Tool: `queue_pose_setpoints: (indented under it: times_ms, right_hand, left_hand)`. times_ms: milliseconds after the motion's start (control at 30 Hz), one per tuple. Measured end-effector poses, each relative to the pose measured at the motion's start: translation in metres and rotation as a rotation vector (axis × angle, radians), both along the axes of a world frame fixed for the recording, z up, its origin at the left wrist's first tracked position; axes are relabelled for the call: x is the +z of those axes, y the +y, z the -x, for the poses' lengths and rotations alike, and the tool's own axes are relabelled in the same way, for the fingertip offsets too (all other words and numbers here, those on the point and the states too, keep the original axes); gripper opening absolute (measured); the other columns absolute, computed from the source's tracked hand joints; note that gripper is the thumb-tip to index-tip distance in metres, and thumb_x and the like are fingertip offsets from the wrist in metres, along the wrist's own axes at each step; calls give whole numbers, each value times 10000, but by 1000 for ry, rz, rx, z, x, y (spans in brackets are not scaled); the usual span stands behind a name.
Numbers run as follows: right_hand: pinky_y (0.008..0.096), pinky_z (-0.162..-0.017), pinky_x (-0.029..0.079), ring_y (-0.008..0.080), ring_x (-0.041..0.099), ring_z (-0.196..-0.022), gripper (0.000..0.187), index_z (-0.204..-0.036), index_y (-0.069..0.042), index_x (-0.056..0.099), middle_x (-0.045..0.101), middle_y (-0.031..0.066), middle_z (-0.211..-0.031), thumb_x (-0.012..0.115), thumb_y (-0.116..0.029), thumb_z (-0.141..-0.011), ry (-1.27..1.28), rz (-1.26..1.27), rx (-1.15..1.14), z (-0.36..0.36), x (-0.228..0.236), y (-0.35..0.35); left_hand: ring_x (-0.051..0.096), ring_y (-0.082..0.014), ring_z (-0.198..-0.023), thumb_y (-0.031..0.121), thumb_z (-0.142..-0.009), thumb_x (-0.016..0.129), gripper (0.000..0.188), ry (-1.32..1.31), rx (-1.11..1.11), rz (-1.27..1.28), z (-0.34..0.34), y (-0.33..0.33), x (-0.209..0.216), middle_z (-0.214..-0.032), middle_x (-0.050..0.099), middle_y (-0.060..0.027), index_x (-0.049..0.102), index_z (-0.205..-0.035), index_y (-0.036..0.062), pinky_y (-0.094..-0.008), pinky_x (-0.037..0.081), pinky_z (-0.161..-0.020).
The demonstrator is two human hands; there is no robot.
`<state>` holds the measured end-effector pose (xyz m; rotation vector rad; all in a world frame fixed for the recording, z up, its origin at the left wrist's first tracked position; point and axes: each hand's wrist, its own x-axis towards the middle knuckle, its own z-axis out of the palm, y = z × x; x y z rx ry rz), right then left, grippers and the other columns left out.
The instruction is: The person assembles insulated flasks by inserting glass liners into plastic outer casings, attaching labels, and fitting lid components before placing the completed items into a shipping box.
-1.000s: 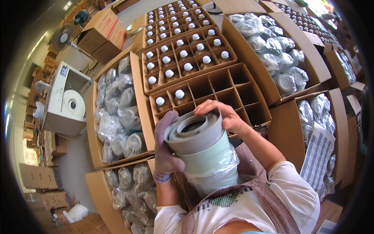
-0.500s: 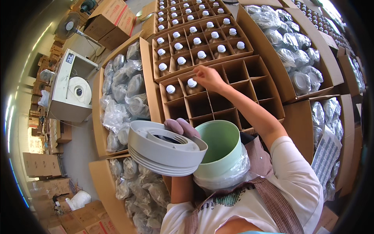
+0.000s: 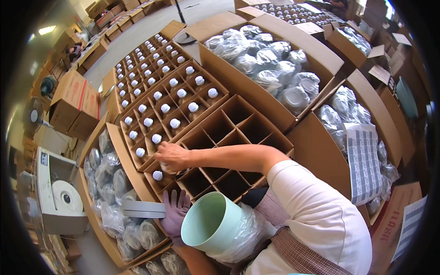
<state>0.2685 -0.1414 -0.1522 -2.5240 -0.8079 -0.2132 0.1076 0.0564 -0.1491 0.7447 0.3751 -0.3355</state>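
My bare right hand (image 3: pixel 173 157) reaches across the divided carton (image 3: pixel 229 158), fingers curled down over its second compartment. They cover the spot where a bottle stood; what they grip is mostly hidden. One brown bottle with a white cap (image 3: pixel 157 175) stands in the corner compartment beside it. My left hand (image 3: pixel 176 215), in a mauve glove, has its fingers stretched and spread. Against it, seen edge-on, is a grey ribbed round lid (image 3: pixel 143 209); whether the hand bears any of it, I cannot tell. A pale green tub (image 3: pixel 213 224), its lower part in clear plastic, sits close to my body.
Beyond are cartons of capped bottles (image 3: pixel 174 103). Open boxes of plastic-wrapped round items (image 3: pixel 270 59) stand at far right and left (image 3: pixel 105 178). A printed sheet (image 3: pixel 364 160) hangs over another box. At left stands a white machine (image 3: pixel 59 192).
The view has turned to the right. My left fingers have gone from curling over the lid's rim to spread, and the lid now shows edge-on and smaller. My right hand has lowered over the second bottle.
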Motion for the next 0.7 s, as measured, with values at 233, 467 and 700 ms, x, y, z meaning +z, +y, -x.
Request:
queue_pose_setpoints:
  times_ms: [233, 467, 700]
  right_hand:
    - [408, -764, 488, 267, 546, -908, 587, -1244, -37, 538, 556, 84, -913, 753, -267, -749, -702, -156, 591, 95, 175, -41]
    - [418, -896, 506, 274, 602, -980, 384, -1158, -31, 632, 645, 106, -1026, 703, -150, -800, -230, -146, 972, 163, 223, -79]
    - [395, -822, 521, 228, 640, -1009, 776, -1443, -95, 480, 672, 120, -1044, 754, -520, -854, -40, -426, 7, 88, 222, -79]
  left_hand:
    - [387, -309, -1422, 327, -1058, 403, 603, -544, -449, -296, -34, -15, 12, -1603, 253, -189, 189, -1585, 125, -408, 422, -1136]
    - [386, -328, -1422, 406, -1038, 409, 661, -484, -334, 276, -16, -63, 47, -1600, 261, -196, 177, -1586, 121, -438, 396, -1148]
    - [384, -347, -1422, 484, -1017, 415, 724, -486, -245, 461, 14, -68, 50, -1596, 269, -202, 164, -1587, 116, -468, 369, -1159]
